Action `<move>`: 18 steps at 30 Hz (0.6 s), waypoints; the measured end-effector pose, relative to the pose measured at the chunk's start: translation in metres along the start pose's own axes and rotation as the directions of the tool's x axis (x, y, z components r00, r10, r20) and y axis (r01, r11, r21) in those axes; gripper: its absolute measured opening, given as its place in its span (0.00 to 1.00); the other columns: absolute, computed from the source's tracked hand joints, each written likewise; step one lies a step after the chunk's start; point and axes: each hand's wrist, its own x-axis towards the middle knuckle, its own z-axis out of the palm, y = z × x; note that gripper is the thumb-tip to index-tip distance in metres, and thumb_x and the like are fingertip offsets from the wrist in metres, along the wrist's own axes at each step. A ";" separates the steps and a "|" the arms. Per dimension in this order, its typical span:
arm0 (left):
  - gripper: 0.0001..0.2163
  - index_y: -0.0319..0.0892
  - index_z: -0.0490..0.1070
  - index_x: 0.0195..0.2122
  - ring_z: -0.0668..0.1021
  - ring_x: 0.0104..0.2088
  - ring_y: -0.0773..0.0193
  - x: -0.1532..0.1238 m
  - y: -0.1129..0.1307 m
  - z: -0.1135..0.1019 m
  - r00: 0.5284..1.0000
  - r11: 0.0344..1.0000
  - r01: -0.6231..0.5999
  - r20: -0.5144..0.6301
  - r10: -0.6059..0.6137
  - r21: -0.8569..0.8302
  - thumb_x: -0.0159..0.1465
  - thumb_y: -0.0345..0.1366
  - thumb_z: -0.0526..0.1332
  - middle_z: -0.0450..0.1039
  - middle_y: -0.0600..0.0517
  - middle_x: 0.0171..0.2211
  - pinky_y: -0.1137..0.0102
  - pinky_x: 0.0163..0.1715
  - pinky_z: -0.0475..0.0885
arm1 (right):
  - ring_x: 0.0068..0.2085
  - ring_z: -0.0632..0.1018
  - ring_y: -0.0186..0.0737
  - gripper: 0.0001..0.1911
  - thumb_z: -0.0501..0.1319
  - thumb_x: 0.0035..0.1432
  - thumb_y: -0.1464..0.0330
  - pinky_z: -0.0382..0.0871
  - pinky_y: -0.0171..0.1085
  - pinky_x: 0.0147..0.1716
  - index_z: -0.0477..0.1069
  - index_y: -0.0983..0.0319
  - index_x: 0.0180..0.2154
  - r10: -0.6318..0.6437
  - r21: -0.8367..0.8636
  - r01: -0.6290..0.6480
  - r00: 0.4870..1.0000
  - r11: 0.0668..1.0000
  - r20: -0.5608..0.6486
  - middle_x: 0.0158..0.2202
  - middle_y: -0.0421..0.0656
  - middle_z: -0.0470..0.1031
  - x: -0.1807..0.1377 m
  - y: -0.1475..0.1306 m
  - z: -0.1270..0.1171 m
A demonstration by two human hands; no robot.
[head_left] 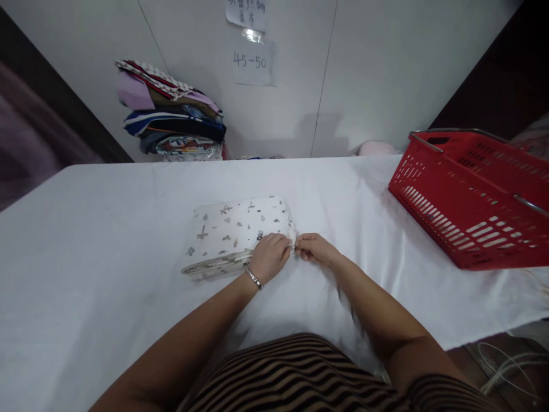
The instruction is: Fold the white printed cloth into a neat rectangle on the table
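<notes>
A folded white cloth (234, 226) with small printed motifs lies flat on the table, its layered folds facing me. My left hand (270, 256), with a bracelet at the wrist, rests at the cloth's right front corner, fingers pinched on its edge. Just to the right, my right hand (315, 248) has thumb and fingers pressed together at the same corner. Between the fingertips a small white bit of the cloth's edge shows. Whether it is a hem, a tie or a loose corner I cannot tell.
A red plastic basket (433, 200) with metal handles stands on the right of the white-covered table (107, 246). Behind the table's far edge rises a stack of folded fabrics (171, 114). Handwritten paper signs (253, 62) hang on the wall. White cables (510, 366) lie at lower right.
</notes>
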 end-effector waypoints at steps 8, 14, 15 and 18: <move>0.09 0.41 0.70 0.38 0.71 0.39 0.60 -0.002 0.001 0.002 1.000 1.000 -0.027 0.007 0.027 -0.004 0.65 0.33 0.51 0.72 0.48 0.36 0.64 0.40 0.66 | 0.15 0.63 0.25 0.18 0.64 0.47 0.55 0.45 0.29 0.11 0.64 0.62 0.22 -0.029 -0.033 0.030 0.999 0.999 0.012 0.18 0.35 0.68 -0.003 -0.002 0.003; 0.09 0.44 0.71 0.41 0.71 0.41 0.62 -0.005 0.001 0.001 0.996 0.985 0.078 0.059 -0.070 -0.151 0.64 0.32 0.52 0.72 0.49 0.39 0.64 0.44 0.65 | 0.15 0.62 0.25 0.20 0.65 0.43 0.54 0.47 0.29 0.13 0.60 0.61 0.22 -0.055 -0.066 0.051 0.997 0.997 -0.050 0.17 0.33 0.65 -0.006 -0.003 0.009; 0.10 0.44 0.71 0.41 0.71 0.41 0.63 -0.006 0.001 0.001 0.994 0.981 0.095 0.063 -0.086 -0.167 0.64 0.32 0.52 0.72 0.50 0.39 0.64 0.44 0.65 | 0.15 0.61 0.25 0.20 0.64 0.44 0.54 0.47 0.29 0.13 0.60 0.61 0.22 -0.060 -0.072 0.056 0.997 0.996 -0.056 0.17 0.33 0.65 -0.006 -0.003 0.009; 0.09 0.44 0.71 0.40 0.70 0.42 0.62 -0.008 0.003 0.000 0.991 0.978 0.120 0.070 -0.110 -0.168 0.63 0.32 0.53 0.72 0.50 0.38 0.65 0.44 0.64 | 0.15 0.61 0.26 0.17 0.62 0.46 0.56 0.48 0.29 0.14 0.60 0.61 0.21 -0.096 -0.136 0.085 0.993 0.987 -0.075 0.16 0.34 0.64 -0.007 -0.001 0.009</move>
